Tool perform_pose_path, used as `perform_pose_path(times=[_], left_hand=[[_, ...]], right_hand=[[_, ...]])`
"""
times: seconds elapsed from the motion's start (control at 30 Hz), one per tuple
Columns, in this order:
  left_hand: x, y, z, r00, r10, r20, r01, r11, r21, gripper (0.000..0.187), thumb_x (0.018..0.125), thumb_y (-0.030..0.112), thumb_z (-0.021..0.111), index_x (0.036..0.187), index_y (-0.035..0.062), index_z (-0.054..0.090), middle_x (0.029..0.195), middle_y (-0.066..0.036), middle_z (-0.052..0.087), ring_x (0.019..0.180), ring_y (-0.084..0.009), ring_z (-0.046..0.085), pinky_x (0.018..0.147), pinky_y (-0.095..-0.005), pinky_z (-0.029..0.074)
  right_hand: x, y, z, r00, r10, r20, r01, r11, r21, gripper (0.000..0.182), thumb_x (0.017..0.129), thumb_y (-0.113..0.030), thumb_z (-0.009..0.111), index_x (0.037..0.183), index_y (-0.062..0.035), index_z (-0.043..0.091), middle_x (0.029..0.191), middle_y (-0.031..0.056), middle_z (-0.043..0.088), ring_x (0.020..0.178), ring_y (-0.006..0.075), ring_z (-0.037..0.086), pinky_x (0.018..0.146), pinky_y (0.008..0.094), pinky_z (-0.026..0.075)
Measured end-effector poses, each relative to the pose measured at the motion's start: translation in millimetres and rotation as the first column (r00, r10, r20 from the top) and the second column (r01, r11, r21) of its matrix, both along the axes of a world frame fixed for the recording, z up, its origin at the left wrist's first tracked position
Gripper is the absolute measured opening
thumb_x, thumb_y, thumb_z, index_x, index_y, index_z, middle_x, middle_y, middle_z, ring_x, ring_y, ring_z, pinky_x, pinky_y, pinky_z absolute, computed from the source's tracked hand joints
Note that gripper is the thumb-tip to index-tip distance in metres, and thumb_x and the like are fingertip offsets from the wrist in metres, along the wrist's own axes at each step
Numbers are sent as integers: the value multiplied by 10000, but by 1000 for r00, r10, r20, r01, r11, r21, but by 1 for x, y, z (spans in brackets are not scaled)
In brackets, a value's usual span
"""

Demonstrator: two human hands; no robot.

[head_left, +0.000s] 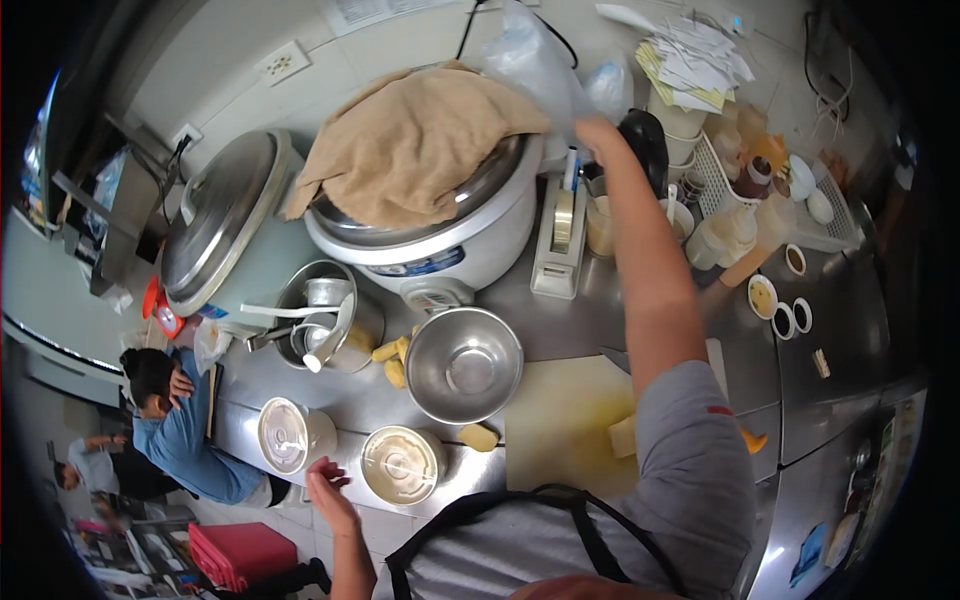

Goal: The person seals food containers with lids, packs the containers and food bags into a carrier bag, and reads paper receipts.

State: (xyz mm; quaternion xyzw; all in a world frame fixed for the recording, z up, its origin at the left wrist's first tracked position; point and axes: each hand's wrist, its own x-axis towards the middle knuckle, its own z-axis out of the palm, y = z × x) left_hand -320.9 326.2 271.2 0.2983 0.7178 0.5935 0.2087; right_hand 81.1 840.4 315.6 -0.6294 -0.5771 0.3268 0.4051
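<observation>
My right hand [597, 137] reaches far forward to a clear plastic bag [540, 60] by the wall. It touches or nearly touches the bag's lower edge; its fingers are hidden. My left hand [330, 492] hovers at the counter's front edge with fingers apart and nothing in them. Beside it stand two round tubs with lids, one tub [290, 437] to the left and another tub [402, 466] to the right. A steel bowl [463, 365] sits behind them. Yellow peeled pieces [395, 372] lie left of the bowl, and one yellow piece [478, 437] lies in front.
A cutting board [555, 400] holds a yellow block [622, 437]. Behind are a rice cooker [430, 245] under a brown cloth [420, 140], a tape dispenser [557, 240] and a pot of utensils [365, 335]. Small sauce cups [783, 322] stand right. A person [195, 430] leans at far left.
</observation>
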Motion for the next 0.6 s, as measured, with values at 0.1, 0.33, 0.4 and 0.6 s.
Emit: perform_pose_path(times=[0.1,0.33,0.4,0.6], left_hand=[[3,45,69,876,-270,-400,318,946,57,281,870,221,321,782,6,479,664,-37,449,598,-103,404,569,-221,333],[47,245,207,545,-534,-646,677,735,-36,174,835,138,440,844,-21,511,694,-31,496,622,-86,438,571,-208,359],[74,310,223,463,-516,-721,689,721,-74,209,825,163,457,913,-20,509,747,-30,507,668,-77,453,614,-205,372],[170,450,230,113,-302,-947,592,786,-180,323,787,266,463,963,0,514,835,-97,552,763,-170,528,687,-265,409]], right_hand=[[-12,16,-12,862,-196,-468,113,973,-200,312,733,-150,440,989,23,480,865,136,505,774,216,488,603,371,406],[-12,9,-12,764,-350,-542,127,905,-406,203,741,-134,414,899,-23,480,766,75,488,638,187,474,533,323,404],[-8,19,-23,825,-299,-480,49,884,-466,151,751,-136,412,855,-53,482,718,48,482,585,163,468,492,303,397],[-10,24,-35,730,-322,-603,35,899,-437,64,759,-153,466,746,-99,498,655,12,465,563,120,456,482,272,388]])
